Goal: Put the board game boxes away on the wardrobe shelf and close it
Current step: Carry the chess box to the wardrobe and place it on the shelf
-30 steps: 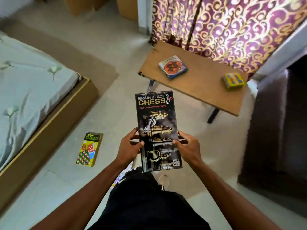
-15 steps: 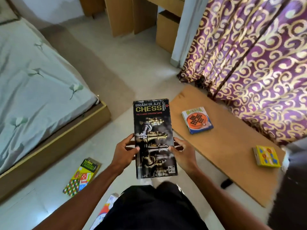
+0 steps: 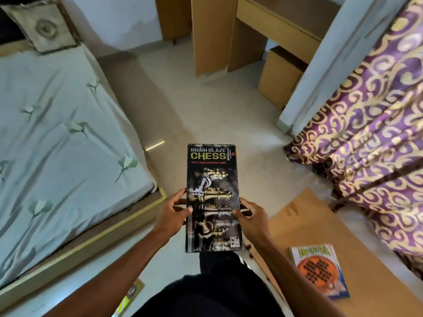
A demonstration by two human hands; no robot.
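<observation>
Chess box (image 3: 212, 197) held before the body, left hand (image 3: 172, 212) and right hand (image 3: 251, 216) each pinching a long edge. View has swung from the table (image 3: 309, 225) toward wooden units (image 3: 212, 35) ahead; carry apparently begun.

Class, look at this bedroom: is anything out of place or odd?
A yellow game box lies on the floor near the bed, while an orange box rests on the table. Nothing looks damaged.
</observation>
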